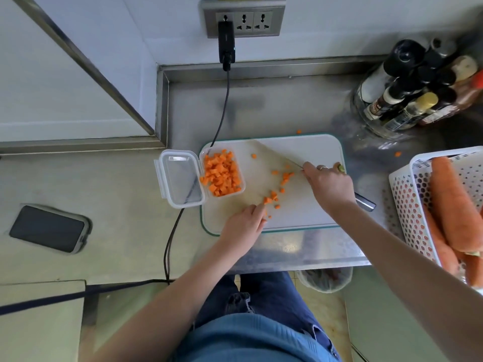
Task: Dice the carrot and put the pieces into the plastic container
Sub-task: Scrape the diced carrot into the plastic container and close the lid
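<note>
A white cutting board [313, 152] lies on the steel counter. On its left end stands a clear plastic container [222, 176] filled with orange carrot dice, its hinged lid [180, 178] flipped open to the left. Loose carrot dice [285, 177] are scattered across the middle of the board. My right hand [329, 186] grips a knife [274, 154] whose blade points to the far left over the board. My left hand [245, 223] reaches in from the board's near edge, fingertips touching a small clump of dice [270, 198].
A white perforated basket [413, 205] with whole carrots [454, 202] stands at the right. Sauce bottles in a clear tub [407, 87] sit at the back right. A phone [48, 228] lies at the left. A black cable [222, 111] runs from the wall socket past the container. A lined bin [324, 279] is below the counter edge.
</note>
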Motion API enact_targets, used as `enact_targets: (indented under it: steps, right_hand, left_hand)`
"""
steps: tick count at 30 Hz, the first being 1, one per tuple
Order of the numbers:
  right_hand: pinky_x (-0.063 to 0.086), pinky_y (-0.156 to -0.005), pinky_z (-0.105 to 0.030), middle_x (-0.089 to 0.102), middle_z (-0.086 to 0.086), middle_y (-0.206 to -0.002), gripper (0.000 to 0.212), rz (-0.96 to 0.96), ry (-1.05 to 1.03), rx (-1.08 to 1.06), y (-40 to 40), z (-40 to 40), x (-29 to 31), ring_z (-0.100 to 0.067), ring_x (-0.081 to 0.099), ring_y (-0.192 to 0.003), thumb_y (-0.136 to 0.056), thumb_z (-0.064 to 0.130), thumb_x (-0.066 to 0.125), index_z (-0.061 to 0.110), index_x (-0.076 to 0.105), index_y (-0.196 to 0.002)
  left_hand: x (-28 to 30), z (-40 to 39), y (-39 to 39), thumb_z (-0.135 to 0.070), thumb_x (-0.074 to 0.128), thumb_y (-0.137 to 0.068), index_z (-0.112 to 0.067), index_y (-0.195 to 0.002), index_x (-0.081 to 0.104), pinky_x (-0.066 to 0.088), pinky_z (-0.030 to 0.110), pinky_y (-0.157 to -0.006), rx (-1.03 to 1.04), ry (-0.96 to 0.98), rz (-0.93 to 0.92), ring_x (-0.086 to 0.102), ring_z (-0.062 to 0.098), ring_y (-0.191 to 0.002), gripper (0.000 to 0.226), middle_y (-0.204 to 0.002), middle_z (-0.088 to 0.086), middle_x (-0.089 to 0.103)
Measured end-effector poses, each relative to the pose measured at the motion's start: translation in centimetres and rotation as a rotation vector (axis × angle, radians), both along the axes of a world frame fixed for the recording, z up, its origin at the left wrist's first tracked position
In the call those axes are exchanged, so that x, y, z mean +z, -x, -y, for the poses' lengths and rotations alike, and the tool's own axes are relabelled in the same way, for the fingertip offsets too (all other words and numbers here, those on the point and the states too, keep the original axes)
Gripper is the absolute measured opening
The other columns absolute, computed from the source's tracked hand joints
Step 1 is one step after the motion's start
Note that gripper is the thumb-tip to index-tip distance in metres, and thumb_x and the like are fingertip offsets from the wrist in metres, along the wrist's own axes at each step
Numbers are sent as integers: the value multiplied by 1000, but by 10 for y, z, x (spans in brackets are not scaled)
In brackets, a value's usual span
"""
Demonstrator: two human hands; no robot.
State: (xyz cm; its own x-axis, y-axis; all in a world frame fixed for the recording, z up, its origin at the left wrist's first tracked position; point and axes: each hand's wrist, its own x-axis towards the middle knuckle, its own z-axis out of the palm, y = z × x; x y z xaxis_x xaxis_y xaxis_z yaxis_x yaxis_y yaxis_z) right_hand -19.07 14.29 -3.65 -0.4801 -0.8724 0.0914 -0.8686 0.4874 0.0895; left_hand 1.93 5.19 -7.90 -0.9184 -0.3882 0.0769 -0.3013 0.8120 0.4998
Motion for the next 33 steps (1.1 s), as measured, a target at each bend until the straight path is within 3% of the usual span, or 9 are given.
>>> enact_targets:
  steps: [2,7,12,15,18,20,25,28,33]
  right_hand:
    - [46,-42,-31,45,-5,-46,32,59,-83,30,4,-2,-6,-26,45,-32,-61,1,85,12,59,-76]
    - [23,-38,-16,41,-4,-49,49,67,-185,145,-3,-26,-16,-19,25,-37,-42,-9,83,12,65,-82]
    - [26,-35,-19,46,-4,-49,29,159,-66,165,-8,-46,-9,-22,37,-34,-64,6,85,11,62,-81]
    - [34,-43,-30,52,-5,-56,20,537,103,-240,-25,-54,-2,-28,44,-46,-97,25,51,12,49,-82]
    - [42,-47,-38,50,-7,-61,32,978,427,-685,-47,-60,-4,-27,45,-54,-101,34,37,13,43,-77]
    - [40,-42,-30,50,-12,-63,36,1089,510,-871,-60,-63,-7,-25,48,-53,-102,34,34,6,45,-81]
    - [46,-52,-42,54,-9,-60,40,1023,474,-975,-83,-66,-22,-25,51,-52,-102,34,36,5,48,-78]
    - [43,-48,-34,53,-7,-58,38,1054,488,-997,-86,-63,-24,-20,49,-47,-102,35,35,10,46,-76]
    - [38,-41,-28,51,-14,-57,40,1123,487,-969,-105,-54,-19,-20,46,-42,-103,33,36,6,45,-75]
  left_hand:
    - [2,0,4,-9,74,-75,-5,-86,53,38,25,-37,53,-37,8,52,22,-46,24,-65,5,53]
    - [7,9,15,-3,73,-76,-5,-78,49,25,23,-41,152,-62,-2,43,20,-44,23,-62,6,48]
    - [7,15,12,-2,68,-80,-6,-79,48,26,23,-44,132,-54,-22,39,16,-47,20,-68,5,49]
    - [9,13,11,0,55,-84,-6,-86,49,29,17,-57,129,-44,-69,38,13,-61,9,-82,7,49]
    - [7,7,17,-6,42,-88,-5,-108,49,40,28,-88,59,-30,-78,48,24,-99,21,-108,13,48]
    - [5,5,26,-11,34,-93,-1,-126,45,29,34,-110,6,-15,-49,38,29,-125,37,-131,16,42]
    - [-4,11,49,-28,28,-98,6,-143,25,12,45,-115,86,-31,100,16,38,-141,57,-150,26,21]
    - [-11,8,56,-36,24,-97,7,-143,22,14,50,-114,134,-78,186,16,43,-140,64,-149,31,19]
    - [-12,1,48,-35,19,-99,5,-144,24,12,36,-116,173,-224,105,18,29,-142,60,-152,21,23]
